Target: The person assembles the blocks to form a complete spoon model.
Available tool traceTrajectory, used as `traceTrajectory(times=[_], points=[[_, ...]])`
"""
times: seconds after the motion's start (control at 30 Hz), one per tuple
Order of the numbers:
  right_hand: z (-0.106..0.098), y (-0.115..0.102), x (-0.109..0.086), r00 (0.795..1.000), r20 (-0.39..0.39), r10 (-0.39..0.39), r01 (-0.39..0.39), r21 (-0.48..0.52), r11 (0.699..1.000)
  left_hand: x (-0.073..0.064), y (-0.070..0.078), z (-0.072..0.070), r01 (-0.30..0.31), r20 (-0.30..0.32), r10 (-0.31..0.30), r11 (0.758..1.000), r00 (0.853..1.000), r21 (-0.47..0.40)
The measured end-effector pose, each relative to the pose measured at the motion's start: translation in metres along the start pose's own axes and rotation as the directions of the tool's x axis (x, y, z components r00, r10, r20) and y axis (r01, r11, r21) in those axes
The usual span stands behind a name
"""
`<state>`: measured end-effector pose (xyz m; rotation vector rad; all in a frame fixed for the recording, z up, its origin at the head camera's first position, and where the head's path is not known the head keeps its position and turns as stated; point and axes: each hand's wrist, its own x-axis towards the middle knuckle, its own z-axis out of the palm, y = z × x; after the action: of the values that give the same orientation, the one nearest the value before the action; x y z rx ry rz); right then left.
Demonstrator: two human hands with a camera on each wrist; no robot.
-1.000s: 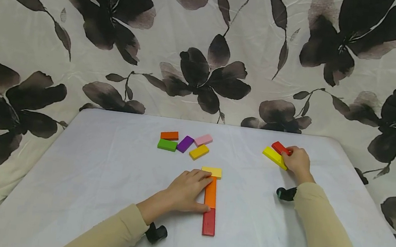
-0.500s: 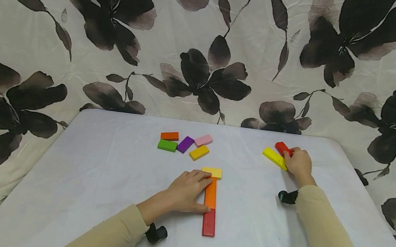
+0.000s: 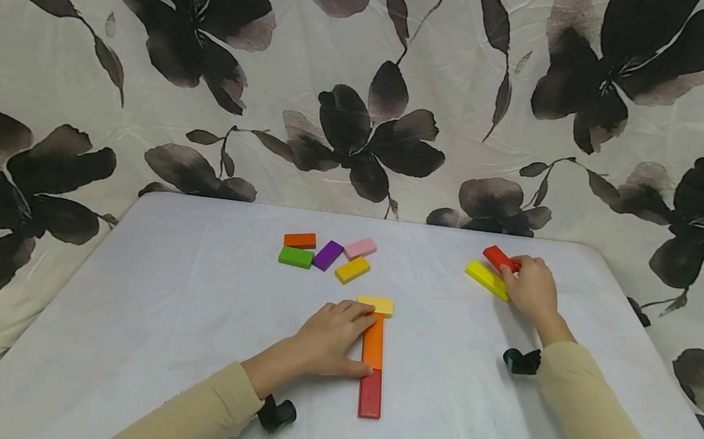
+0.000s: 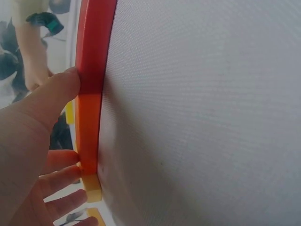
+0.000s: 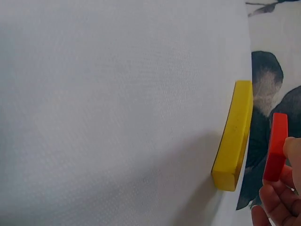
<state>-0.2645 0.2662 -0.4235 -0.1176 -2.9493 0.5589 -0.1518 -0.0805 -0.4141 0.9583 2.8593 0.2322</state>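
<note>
My right hand (image 3: 530,289) pinches a small red block (image 5: 276,147) between thumb and fingers. In the right wrist view that block is raised off the table, apart from the long yellow block (image 5: 233,136) lying beside it. At the middle of the table my left hand (image 3: 328,340) rests against a column of blocks, thumb and fingers spread and nearly straight. Its thumb touches near the joint between a dark red block (image 3: 371,395) and an orange block (image 3: 373,341). The fingertips lie by the far end of the orange block, near a pale yellow block (image 3: 376,305) set crosswise.
Beyond the left hand lie several loose blocks: an orange-red block (image 3: 300,240), a green block (image 3: 296,257), a purple block (image 3: 327,255), a pink block (image 3: 360,249) and a yellow block (image 3: 353,270). A floral cloth (image 3: 205,137) hangs behind the white table (image 3: 173,300).
The red block in my right hand has shifted slightly, its far end swinging left over the last half second. My right wrist has moved a little to the right. The left hand stays put.
</note>
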Motion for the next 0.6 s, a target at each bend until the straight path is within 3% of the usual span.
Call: traceTrajectory(times=[0.23,0.47,0.6], points=[[0.020,0.014,0.000,0.981,-0.063,-0.184,0.181,-0.048,0.982,0.001,0.000,0.000,0.005,0.004,-0.005,1.000,1.000,-0.008],[-0.002,-0.025,-0.048,0.960,-0.063,-0.271,0.271,-0.010,0.962,0.001,-0.001,0.001,-0.002,-0.006,0.002,1.000,1.000,-0.016],[-0.004,-0.035,-0.068,0.949,-0.032,-0.314,0.314,-0.011,0.949,0.001,0.000,0.001,0.004,0.000,-0.004,1.000,1.000,-0.016]])
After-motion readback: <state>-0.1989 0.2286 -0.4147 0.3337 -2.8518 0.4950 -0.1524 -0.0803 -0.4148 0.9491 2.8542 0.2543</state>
